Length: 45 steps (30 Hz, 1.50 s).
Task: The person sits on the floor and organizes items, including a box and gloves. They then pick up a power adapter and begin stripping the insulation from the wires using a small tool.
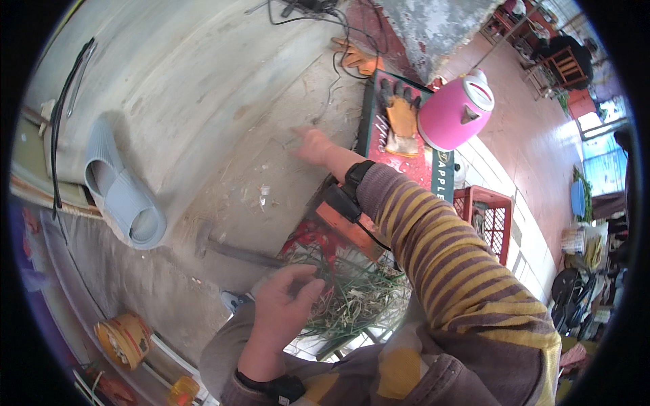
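My right hand (pixel 315 145) reaches across the worn grey tabletop (pixel 237 169), a finger stretched out by the surface, with nothing visible in it. My left hand (pixel 277 308) is nearer my body, fingers bent and thumb apart; I make out nothing held in it. Just beyond it lies a hammer (pixel 240 253), its handle pointing toward that hand. Beside the left hand, green leafy trimmings (pixel 355 298) are heaped at the near side. An orange-red box (pixel 349 223) is partly hidden under my right forearm, with dark straps at that wrist.
A grey-blue slipper (pixel 128 193) lies at left. To the right, a pink kettle (pixel 455 114) and an orange work glove (pixel 401 122) rest on a red-and-green carton (pixel 421 166). A red crate (pixel 489 216) stands beyond. Dark cables (pixel 345 34) tangle at the back; a bucket (pixel 124 340) is lower left.
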Tool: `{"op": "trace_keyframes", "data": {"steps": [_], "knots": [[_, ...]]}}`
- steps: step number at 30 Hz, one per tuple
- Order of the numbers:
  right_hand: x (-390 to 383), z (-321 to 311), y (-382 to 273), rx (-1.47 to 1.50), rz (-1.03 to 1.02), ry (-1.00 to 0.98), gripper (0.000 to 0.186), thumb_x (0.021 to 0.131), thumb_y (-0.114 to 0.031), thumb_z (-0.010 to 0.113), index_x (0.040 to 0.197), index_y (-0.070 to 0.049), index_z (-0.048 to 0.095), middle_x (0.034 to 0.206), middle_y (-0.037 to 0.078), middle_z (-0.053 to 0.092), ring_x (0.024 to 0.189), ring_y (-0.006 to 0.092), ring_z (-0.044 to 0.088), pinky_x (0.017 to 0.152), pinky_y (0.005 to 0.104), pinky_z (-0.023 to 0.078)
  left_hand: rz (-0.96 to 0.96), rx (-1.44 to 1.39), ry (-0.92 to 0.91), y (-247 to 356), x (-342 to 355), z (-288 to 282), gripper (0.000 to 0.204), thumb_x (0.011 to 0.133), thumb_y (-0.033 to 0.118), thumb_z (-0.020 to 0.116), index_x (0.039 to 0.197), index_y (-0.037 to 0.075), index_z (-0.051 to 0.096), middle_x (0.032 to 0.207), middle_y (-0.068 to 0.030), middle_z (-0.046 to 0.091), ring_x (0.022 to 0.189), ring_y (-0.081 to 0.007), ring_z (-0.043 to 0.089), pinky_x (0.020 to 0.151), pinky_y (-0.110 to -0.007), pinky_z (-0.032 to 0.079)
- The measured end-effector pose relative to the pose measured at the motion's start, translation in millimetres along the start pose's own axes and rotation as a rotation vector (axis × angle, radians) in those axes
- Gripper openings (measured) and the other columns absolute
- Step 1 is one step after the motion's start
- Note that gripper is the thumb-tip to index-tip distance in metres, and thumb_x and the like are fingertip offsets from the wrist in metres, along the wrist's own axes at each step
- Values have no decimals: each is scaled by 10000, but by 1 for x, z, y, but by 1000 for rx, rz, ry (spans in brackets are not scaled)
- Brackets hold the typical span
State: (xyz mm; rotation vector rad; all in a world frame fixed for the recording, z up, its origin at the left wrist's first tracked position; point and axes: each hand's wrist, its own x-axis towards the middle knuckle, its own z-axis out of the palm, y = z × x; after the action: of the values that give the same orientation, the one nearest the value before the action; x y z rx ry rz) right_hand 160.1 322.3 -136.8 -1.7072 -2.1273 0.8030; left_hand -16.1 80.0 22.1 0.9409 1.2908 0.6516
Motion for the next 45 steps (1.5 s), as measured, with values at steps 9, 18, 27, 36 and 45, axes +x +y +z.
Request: {"op": "trace_keyframes", "data": {"steps": [9,18,27,36,45], "knots": [[-118,-112,51,211,364,-63,296,750,-299,639,898,-43,665,839,117,667,787,227,642,724,342,508,120,21,-11,3,2,4,217,817,48,645,1018,-20,600,849,-23,617,754,-83,556,692,-222,457],[-209,-245,131,20,409,1093,200,779,-209,620,870,-35,584,709,78,579,677,238,568,642,341,467,93,88,0,-3,8,8,236,780,91,674,978,-25,622,893,-77,643,819,-120,588,743,-255,472],[-135,-357,132,-1043,444,103,630,837,-71,520,1390,-286,307,1381,45,389,1231,249,420,984,342,409,133,103,-34,-15,10,22,175,810,29,638,977,-13,611,797,-3,591,716,-67,537,655,-209,447],[-143,-373,152,-723,397,-21,558,725,-56,653,1239,-194,484,1245,103,513,1167,292,484,953,384,414,125,262,-57,-20,22,36,222,783,121,682,963,3,627,797,-68,632,717,-115,578,666,-262,480],[-205,-338,185,-164,649,-43,458,561,-1,727,1005,-28,620,911,148,660,730,296,659,543,424,564,138,185,-53,-16,20,36,229,787,136,686,965,5,628,784,-14,627,690,-62,542,637,-225,461]]}}
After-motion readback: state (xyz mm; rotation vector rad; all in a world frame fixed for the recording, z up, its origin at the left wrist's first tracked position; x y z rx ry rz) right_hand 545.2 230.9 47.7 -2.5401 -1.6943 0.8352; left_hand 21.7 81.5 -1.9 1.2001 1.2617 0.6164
